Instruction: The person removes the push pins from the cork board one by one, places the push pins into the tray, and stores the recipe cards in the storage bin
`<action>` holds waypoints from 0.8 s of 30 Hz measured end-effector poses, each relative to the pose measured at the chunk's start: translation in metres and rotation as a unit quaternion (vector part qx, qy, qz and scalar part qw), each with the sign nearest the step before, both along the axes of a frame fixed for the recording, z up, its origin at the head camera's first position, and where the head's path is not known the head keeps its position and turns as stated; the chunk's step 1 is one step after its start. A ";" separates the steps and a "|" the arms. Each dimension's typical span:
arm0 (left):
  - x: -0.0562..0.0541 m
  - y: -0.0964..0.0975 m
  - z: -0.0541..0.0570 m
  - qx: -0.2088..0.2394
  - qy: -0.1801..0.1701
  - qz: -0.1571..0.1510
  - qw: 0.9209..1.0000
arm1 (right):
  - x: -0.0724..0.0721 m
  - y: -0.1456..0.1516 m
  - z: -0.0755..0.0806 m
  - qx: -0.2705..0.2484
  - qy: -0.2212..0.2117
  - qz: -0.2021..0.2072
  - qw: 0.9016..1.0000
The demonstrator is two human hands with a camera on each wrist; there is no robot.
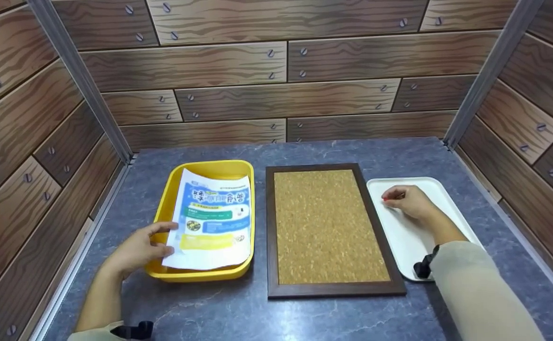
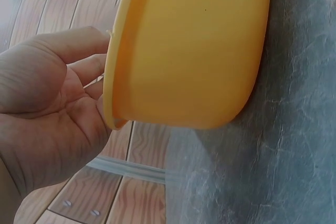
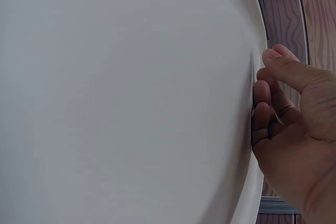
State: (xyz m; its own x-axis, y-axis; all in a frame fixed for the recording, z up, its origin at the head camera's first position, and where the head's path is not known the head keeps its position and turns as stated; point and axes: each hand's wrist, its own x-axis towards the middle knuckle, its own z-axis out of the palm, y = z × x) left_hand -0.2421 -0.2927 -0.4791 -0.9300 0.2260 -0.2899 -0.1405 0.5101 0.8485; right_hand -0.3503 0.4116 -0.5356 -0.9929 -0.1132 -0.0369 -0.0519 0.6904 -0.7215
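Note:
A yellow plastic tray (image 1: 163, 203) stands on the left, with a printed paper sheet (image 1: 217, 255) lying in it. My left hand (image 1: 139, 246) reaches over the tray's left rim, its thumb and forefinger spread apart at the sheet's left edge; the left wrist view shows the hand (image 2: 58, 87) beside the rim, fingertips hidden. Over a white tray (image 1: 411, 251) on the right, my right hand (image 1: 411, 201) pinches a small red thing (image 1: 385, 199), mostly covered by the fingers. In the right wrist view that thing is hidden behind the curled fingers (image 3: 286, 72).
Between the two trays lies a cork board (image 1: 328, 227) with a dark brown frame, flat on the grey-blue marbled table (image 1: 200, 312). Wood-patterned walls (image 1: 229, 66) enclose the back and both sides, with metal posts (image 1: 489, 71) at the corners.

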 end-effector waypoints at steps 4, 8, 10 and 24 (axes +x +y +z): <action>0.000 0.001 -0.001 0.005 0.009 -0.001 1.000 | 0.000 0.000 -0.002 0.001 -0.022 -0.002 1.000; 0.001 0.003 0.001 -0.011 0.021 0.008 1.000 | 0.000 0.000 -0.004 -0.002 -0.039 -0.009 0.999; 0.000 0.004 0.001 -0.021 0.023 0.013 0.999 | 0.000 0.000 -0.006 -0.008 -0.044 -0.014 0.999; 0.001 0.004 -0.001 -0.027 0.029 0.014 0.999 | 0.002 -0.003 -0.004 -0.026 -0.063 -0.017 0.998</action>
State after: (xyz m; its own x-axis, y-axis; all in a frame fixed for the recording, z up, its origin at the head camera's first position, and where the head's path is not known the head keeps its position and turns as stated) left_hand -0.2408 -0.2883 -0.4802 -0.9513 0.1856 -0.2460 -0.1059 0.5527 0.8266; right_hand -0.3485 0.4086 -0.5393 -0.9839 -0.0851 -0.1572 0.0645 0.6513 -0.7560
